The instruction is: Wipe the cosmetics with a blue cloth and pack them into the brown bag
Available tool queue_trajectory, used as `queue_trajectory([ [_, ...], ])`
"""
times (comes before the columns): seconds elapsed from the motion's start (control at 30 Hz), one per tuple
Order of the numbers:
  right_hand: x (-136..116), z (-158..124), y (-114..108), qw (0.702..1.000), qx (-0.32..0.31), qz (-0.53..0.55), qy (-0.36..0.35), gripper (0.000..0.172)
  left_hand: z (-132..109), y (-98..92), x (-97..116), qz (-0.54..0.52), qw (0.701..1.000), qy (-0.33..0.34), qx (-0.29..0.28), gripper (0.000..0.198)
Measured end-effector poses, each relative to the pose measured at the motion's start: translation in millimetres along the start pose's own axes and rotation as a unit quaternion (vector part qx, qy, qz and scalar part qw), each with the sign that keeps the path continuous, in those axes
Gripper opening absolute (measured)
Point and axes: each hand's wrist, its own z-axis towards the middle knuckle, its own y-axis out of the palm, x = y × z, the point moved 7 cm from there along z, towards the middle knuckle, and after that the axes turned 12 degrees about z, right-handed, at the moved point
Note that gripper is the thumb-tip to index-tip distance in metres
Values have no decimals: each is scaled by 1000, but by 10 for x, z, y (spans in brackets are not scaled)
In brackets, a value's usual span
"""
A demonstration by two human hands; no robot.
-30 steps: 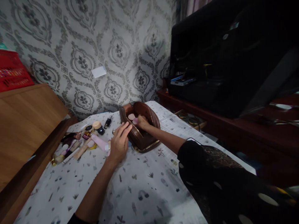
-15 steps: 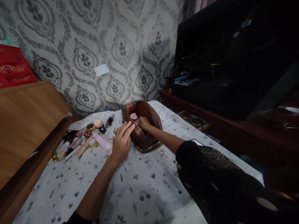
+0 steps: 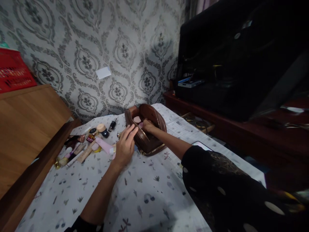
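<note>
One brown bag [image 3: 151,147] near the surface's [image 3: 131,196] far-right corner | long axis slants far-left to near-right | right hand [image 3: 148,125] nearer, inside, grip hidden | left hand [image 3: 125,149] apart from it, fingers extended at left rim

my R hand [image 3: 147,125] a bit deeper in brown bag [image 3: 151,147] vs 1 sec ago, pink item [image 3: 141,124] beside it lower, less visible, phone [image 3: 202,145] showing more past my R sleeve [image 3: 200,161]
</note>
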Motion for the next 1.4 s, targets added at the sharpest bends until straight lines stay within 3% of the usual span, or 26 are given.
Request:
queue_trajectory([
  [0.13, -65, -112, -115, 999, -15, 22, 20, 51, 11, -31, 4, 1, 1000, 2, 0, 49],
  [0.33, -239, -452, -312, 998, -8, 51, -43, 33, 59, -31, 33, 8, 1000, 11, -14, 51],
  [0.47, -253, -747, -418, 994, -1, 58, -91, 29, 75, -51, 49, 16, 1000, 14, -15, 50],
  [0.63, -144, -1149, -339, 989, 5, 55, -137, 36, 81, -58, 77, 39, 999, 22, -16, 50],
  [0.8, -58, -1315, -310, 975, 79, 100, -179, 38, 78, -52, 69, 31, 998, 15, -50, 50],
  [0.93, -50, -1304, -337, 950, 116, 146, -249, 38, -38, -194, -197, 12, 996, -78, -30, 47],
  [1.03, -76, -1362, -364, 928, 156, 161, -299, 36, -249, -345, -571, 5, 982, -187, -10, 41],
  [1.13, -187, -1570, -389, 882, 226, 176, -373, 32, -513, -496, -921, -22, 962, -272, 12, 41],
  [1.2, -310, -1724, -292, 856, 224, 183, -428, 32, -675, -573, -1061, -39, 952, -303, 26, 42],
  [1.27, -450, -1812, -34, 853, 147, 173, -469, 33, -807, -599, -1097, -43, 949, -313, 24, 43],
  [1.33, -522, -1796, 352, 878, 42, 138, -457, 35, -907, -543, -1031, -44, 954, -297, -4, 44],
  [1.4, -461, -1682, 756, 920, -33, 87, -380, 57, -987, -420, -890, -51, 965, -254, -49, 43],
])
